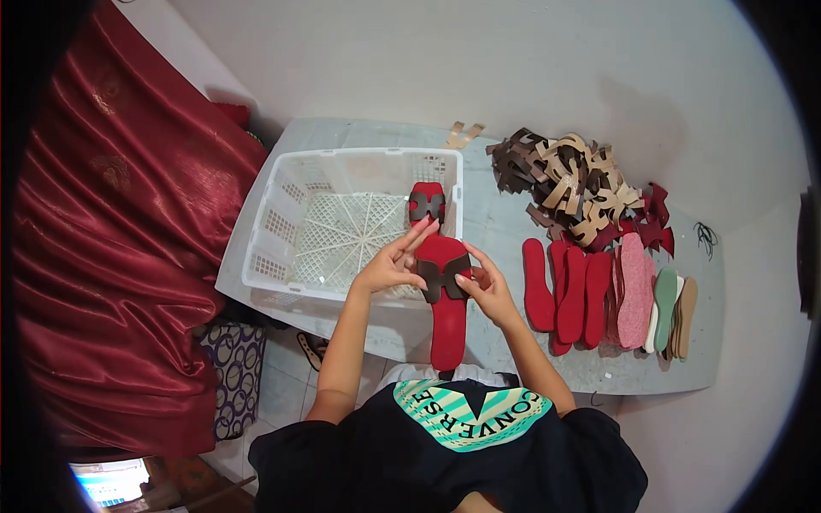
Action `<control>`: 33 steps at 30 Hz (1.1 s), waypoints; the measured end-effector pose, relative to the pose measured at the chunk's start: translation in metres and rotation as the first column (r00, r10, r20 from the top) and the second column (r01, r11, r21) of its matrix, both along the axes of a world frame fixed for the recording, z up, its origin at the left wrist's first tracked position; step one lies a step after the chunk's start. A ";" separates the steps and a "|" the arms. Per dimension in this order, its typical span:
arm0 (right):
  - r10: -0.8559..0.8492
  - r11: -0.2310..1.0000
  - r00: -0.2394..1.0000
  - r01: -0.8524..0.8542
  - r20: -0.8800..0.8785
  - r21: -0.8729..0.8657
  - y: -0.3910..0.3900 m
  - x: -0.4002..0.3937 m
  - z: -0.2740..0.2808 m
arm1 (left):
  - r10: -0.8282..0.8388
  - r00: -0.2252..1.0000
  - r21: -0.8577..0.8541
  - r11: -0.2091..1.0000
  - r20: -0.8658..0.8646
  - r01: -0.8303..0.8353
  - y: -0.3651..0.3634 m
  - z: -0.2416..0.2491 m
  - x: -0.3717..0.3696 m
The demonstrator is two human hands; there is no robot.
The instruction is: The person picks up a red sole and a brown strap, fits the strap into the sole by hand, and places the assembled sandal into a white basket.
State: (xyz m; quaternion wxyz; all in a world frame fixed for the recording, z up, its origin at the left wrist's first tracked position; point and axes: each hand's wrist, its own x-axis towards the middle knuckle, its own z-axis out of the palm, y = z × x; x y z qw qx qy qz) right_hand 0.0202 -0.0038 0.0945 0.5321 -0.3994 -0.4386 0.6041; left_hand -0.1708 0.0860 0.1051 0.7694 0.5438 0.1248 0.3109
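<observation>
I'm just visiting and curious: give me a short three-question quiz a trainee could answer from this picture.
1. True or false: the white basket already holds one red sole with a brown strap.
2. What do the left hand and right hand hold together?
3. Where do the loose strap pieces lie: A) right of the basket, B) inside it, C) on the floor?

Key: 1 true; 2 a red sole with a brown strap across it; 3 A.

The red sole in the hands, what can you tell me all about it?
The red sole is long, flat and foot-shaped, with a matte, foam-like look. It is held over the table edge, heel end toward the person. A dark brown strap lies across its upper part. The left hand and right hand pinch the strap against it from either side.
</observation>
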 end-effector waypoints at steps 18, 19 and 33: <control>0.055 0.998 0.998 -0.056 -0.025 -0.029 -0.002 -0.004 -0.038 | 0.224 0.870 0.319 0.944 -0.438 -0.083 -0.001 -0.007 -0.012; 0.041 0.998 0.999 -0.042 -0.026 -0.037 -0.003 -0.005 -0.038 | 0.225 0.861 0.322 0.944 -0.456 -0.076 -0.001 -0.007 -0.012; -0.013 0.993 0.994 0.000 -0.106 -0.122 -0.010 -0.003 -0.033 | 0.236 0.917 0.177 0.966 -0.322 -0.187 -0.016 -0.019 -0.004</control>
